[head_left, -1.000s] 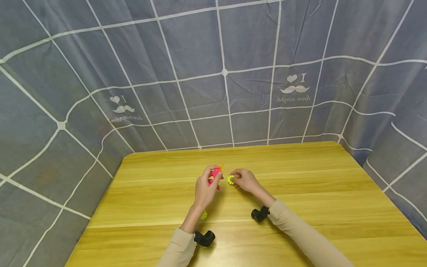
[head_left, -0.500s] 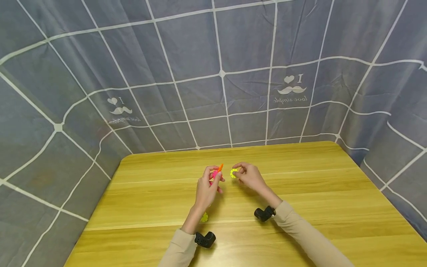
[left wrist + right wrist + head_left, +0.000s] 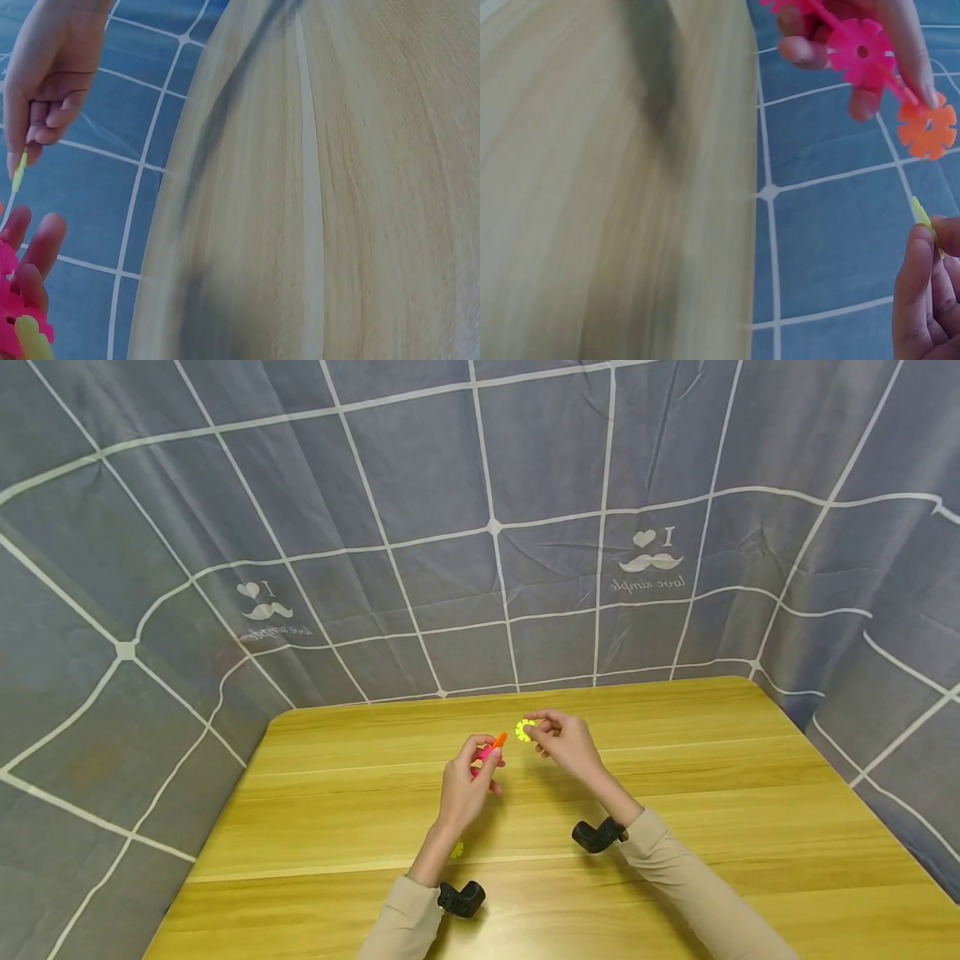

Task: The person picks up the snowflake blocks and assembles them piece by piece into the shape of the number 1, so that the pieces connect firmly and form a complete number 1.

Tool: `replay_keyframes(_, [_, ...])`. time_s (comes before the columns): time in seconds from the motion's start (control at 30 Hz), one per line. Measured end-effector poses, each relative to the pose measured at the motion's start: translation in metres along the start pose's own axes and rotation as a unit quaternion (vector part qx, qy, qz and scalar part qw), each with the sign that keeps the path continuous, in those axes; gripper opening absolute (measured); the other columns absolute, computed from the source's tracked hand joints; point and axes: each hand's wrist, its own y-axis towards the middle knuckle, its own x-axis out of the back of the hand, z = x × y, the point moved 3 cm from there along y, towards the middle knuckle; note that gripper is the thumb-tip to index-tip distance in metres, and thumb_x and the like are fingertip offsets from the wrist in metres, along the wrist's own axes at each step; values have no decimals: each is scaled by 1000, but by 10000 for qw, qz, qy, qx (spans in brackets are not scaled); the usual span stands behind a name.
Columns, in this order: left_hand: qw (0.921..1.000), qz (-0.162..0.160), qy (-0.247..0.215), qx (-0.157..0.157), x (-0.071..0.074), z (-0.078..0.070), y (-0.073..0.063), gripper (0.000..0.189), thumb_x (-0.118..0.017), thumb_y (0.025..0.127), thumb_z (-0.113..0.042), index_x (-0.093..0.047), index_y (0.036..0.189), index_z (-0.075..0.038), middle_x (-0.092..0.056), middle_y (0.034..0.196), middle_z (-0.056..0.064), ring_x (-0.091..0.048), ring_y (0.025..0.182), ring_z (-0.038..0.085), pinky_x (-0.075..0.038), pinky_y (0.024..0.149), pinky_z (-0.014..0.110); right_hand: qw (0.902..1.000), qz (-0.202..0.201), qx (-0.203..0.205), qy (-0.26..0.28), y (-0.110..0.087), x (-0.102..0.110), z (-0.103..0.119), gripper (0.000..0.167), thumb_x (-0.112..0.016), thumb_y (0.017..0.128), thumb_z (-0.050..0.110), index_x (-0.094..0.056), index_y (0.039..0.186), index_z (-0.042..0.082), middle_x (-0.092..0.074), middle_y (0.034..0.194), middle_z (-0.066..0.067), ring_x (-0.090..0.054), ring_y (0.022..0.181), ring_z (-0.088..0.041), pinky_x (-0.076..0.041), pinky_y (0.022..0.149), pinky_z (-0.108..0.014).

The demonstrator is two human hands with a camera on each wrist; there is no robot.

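My left hand (image 3: 463, 785) holds a chain of pink snowflake discs (image 3: 861, 51), and an orange snowflake disc (image 3: 928, 126) is joined at its far end. To the right and slightly beyond, my right hand (image 3: 567, 743) pinches a yellow snowflake disc (image 3: 524, 730) between thumb and fingers. This disc is apart from the orange one and appears edge-on in both wrist views. A yellow piece (image 3: 34, 339) lies against the pink discs in the left wrist view. Beside my left wrist in the head view, a yellow disc (image 3: 457, 849) is partly hidden; whether it hangs or lies on the table is unclear.
Both hands are above a wood-grain table (image 3: 337, 810). A grey curtain with white grid lines (image 3: 442, 577) surrounds its far side and sides. Each wrist wears a black camera mount, the left one (image 3: 462, 900) near the front of the table.
My right hand has lifted the yellow disc up and away toward the far side of the table. My left hand stays nearly in place, the orange disc turning slightly to the right.
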Motion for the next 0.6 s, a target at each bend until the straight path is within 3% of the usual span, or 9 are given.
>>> replay_keyframes(0.17, [10000, -21, -62, 37, -1, 1, -1, 19, -56, 97, -12, -58, 112, 0, -68, 85, 22, -62, 52, 47, -39, 42, 15, 9999, -75, 2, 143, -1, 1, 6, 26, -66, 90, 10, -66, 113, -2, -68, 85, -26, -64, 63, -33, -53, 54, -21])
replay_keyframes(0.3, [9999, 59, -105, 56, -2, 1, 0, 20, -55, 98, -13, -57, 113, 0, -67, 85, 23, -61, 52, 47, -38, 42, 15, 9997, -166, 82, 162, -2, 1, 11, 24, -66, 90, 10, -67, 111, -1, -69, 84, -24, -64, 67, -41, -52, 53, -21])
replay_keyframes(0.47, [9997, 157, -200, 66, -3, 2, 0, 22, -52, 99, -14, -56, 115, 1, -67, 88, 26, -62, 56, 50, -34, 41, 14, 9995, -195, 210, 163, -4, 0, 16, 23, -67, 90, 12, -69, 109, 0, -69, 84, -25, -64, 64, -37, -54, 54, -29])
replay_keyframes(0.6, [9996, 167, -206, 58, -4, 2, 1, 23, -52, 100, -15, -56, 116, 1, -65, 91, 29, -62, 58, 50, -33, 41, 13, 9994, -200, 278, 97, -4, 0, 20, 22, -67, 90, 13, -69, 109, 1, -70, 80, -19, -62, 59, -25, -54, 53, -32])
